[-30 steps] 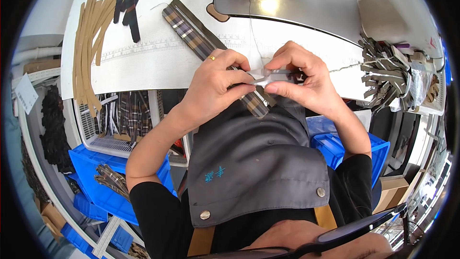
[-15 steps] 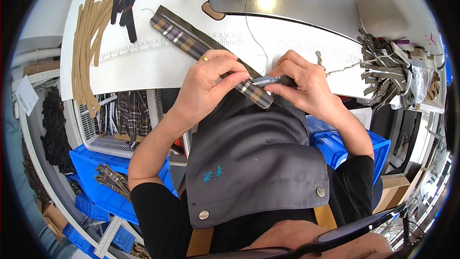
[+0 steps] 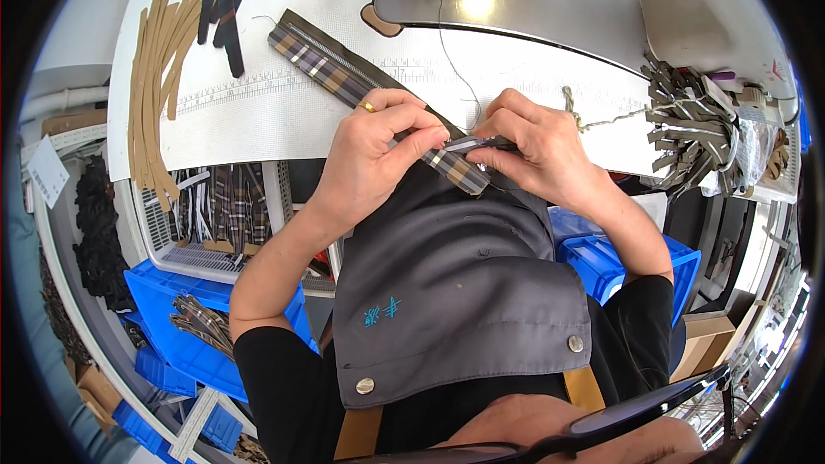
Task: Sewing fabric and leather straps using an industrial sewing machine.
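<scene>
A zipper strip (image 3: 331, 71) in plaid and dark brown fabric, with metal teeth along it, lies slantwise over the table's near edge. Its near end hangs above my apron. My left hand (image 3: 378, 142) is closed, thumb and fingertips pinching the strip near that end. Closed around small dark thread snips (image 3: 481, 143), my right hand (image 3: 537, 142) keeps their tips against the strip, right beside my left fingertips. Fingers cover much of the snips, so whether the blades are apart cannot be seen.
A sewing machine bed (image 3: 550, 9) fills the back right of the white table (image 3: 223, 133). Tan strips (image 3: 155, 77) and dark strips (image 3: 227, 26) lie at the left. A bundle of zipper pieces (image 3: 687, 120) sits right. Below are a basket (image 3: 198, 262) and blue crates (image 3: 185, 309).
My right hand has shifted slightly, and its fingers now cover more of the snips. My left hand and the zipper strip have hardly moved.
</scene>
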The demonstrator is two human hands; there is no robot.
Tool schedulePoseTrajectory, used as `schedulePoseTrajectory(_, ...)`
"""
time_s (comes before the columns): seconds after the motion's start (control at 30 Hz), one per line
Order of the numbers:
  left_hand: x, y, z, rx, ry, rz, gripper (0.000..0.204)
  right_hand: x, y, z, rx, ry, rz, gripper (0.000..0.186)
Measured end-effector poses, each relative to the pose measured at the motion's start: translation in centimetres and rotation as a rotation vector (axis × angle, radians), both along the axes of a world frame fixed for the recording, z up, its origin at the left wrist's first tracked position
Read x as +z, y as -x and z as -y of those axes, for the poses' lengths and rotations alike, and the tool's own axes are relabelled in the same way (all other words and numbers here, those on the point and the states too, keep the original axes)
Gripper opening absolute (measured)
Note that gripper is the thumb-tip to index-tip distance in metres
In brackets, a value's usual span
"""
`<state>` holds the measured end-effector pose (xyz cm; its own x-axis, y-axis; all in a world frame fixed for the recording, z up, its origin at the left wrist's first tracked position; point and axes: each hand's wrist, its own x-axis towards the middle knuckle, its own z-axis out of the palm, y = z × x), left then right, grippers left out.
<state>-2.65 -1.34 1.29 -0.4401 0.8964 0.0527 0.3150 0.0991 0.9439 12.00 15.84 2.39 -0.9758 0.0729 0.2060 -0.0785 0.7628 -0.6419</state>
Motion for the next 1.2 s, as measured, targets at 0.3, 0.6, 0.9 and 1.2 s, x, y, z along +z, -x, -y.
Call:
schedulePoseTrajectory(0.3, 0.0, 0.0, -0.1, -0.019, -0.003, -0.006, 0.010, -0.4, 0.0, -0.1, -0.005, -0.013, 0.051, 0.019)
schedulePoseTrajectory(0.6, 0.8, 2.5, 1.0, 0.153, -0.199, -0.192, 0.023, 1.0, -2.2, 1.4, 0.070, -0.359, -0.189, 0.059)
schedulePoseTrajectory(0.9, 1.2, 3.5, -0.3, -0.124, 0.000, -0.566, 0.027, 0.8, -1.4, -1.8, -0.393, 1.036, 0.319, 0.028)
schedulePoseTrajectory(1.2, 3.8, 3.4, -3.6, -0.274, 0.166, -0.296, 0.025, 0.6, -0.8, -3.0, -0.367, 1.057, 0.290, 0.033)
